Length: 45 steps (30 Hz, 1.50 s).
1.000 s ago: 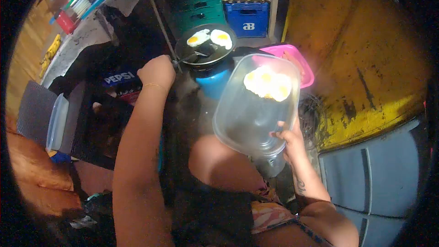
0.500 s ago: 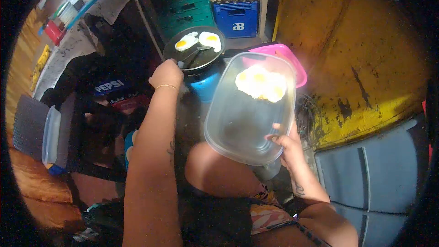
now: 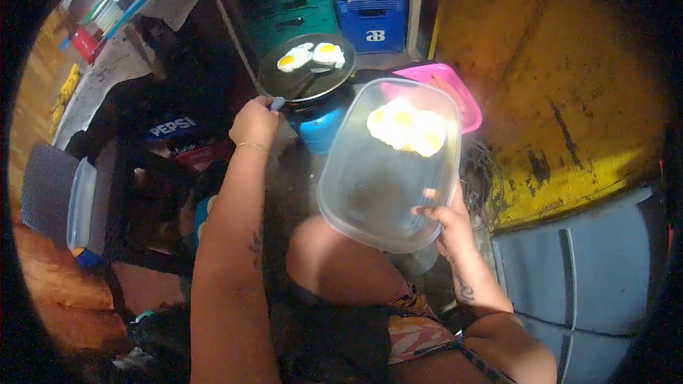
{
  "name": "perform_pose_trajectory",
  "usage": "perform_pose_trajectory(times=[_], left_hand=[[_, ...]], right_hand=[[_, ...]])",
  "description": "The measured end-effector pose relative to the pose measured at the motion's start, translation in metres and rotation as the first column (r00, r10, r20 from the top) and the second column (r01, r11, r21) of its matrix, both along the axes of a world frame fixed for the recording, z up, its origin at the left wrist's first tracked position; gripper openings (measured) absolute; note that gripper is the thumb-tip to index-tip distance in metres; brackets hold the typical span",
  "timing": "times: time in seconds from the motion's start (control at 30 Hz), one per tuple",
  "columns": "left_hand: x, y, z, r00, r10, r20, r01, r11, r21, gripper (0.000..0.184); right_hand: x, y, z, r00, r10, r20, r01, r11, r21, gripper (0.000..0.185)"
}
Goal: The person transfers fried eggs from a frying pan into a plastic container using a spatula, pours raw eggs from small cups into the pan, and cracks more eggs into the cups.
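Note:
My left hand (image 3: 254, 124) is closed on the grey-tipped handle of a spatula (image 3: 306, 86). The spatula's blade lies in a dark frying pan (image 3: 283, 84), at the near edge of the right-hand one of two fried eggs (image 3: 329, 54). The other fried egg (image 3: 293, 58) lies beside it, yolk up. On the right, my right hand (image 3: 449, 222) grips a clear plastic container (image 3: 370, 192) by its near right side, thumb over the rim. Several fried eggs (image 3: 405, 126), brightly lit, sit together at the container's far end.
A blue gas cylinder (image 3: 317, 131) stands beneath the pan. Behind the container is a pink tray (image 3: 466, 92). A blue crate (image 3: 371, 26) with egg trays and a green crate (image 3: 295, 14) stand at the back. A yellow panel (image 3: 555, 99) rises on the right.
My left hand has drawn slightly back from the pan, baring more of the spatula's handle end. The blade has shifted a little against the right-hand egg. The container is nearly still.

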<state>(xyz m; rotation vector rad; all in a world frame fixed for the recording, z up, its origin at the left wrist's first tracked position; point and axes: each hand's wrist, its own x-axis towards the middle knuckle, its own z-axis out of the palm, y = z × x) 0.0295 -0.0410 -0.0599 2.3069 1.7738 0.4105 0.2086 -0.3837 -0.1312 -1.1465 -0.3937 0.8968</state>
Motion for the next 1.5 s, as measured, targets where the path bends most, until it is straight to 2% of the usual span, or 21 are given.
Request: perform_pose_trajectory(times=[0.1,0.2,0.4,0.6,0.77,0.9,1.1,1.2,1.3,1.5], left_hand=[[0.007,-0.013,0.011,0.995,0.055,-0.08,-0.054,0.998,0.013,0.029],[0.012,-0.012,0.012,0.997,0.016,-0.072,-0.015,1.0,0.017,0.025],[0.023,-0.022,0.057,0.956,-0.03,-0.292,0.041,0.999,0.03,0.027],[0.012,-0.038,0.103,0.903,-0.083,-0.422,0.116,0.992,0.053,0.028],[-0.002,-0.031,0.116,0.835,-0.034,-0.55,0.101,0.991,0.092,0.029],[-0.01,-0.026,0.11,0.833,0.004,-0.554,0.057,0.994,0.093,0.028],[-0.005,-0.012,0.07,0.879,0.027,-0.475,-0.009,0.999,0.039,0.03],[-0.001,-0.003,0.042,0.922,0.033,-0.387,-0.005,0.997,0.074,0.031],[0.004,-0.001,0.016,0.948,0.054,-0.313,-0.021,0.994,0.109,0.03],[0.008,0.005,-0.016,0.959,0.097,-0.267,-0.042,0.978,0.202,0.028]], right_hand=[[0.001,0.001,0.008,0.994,0.035,-0.1,-0.032,0.999,0.037,0.098],[0.0,-0.003,0.007,0.991,0.013,-0.137,-0.006,0.999,0.051,0.099],[-0.002,0.001,0.009,1.0,-0.014,-0.018,0.014,1.0,0.002,0.094],[-0.001,0.002,0.014,1.0,0.008,-0.028,-0.008,1.0,0.022,0.094],[0.01,-0.002,-0.002,0.995,0.025,-0.1,-0.021,0.999,0.037,0.093],[0.009,0.004,0.001,0.999,0.025,-0.044,-0.022,0.999,0.049,0.096],[0.008,0.006,0.0,1.0,-0.012,-0.028,0.013,1.0,0.022,0.096],[0.012,0.0,-0.007,0.994,0.048,-0.099,-0.044,0.998,0.036,0.091],[0.009,0.0,-0.003,0.992,0.008,-0.127,-0.005,1.0,0.025,0.091],[0.008,0.005,0.002,1.0,0.019,0.004,-0.019,0.999,0.036,0.095]])
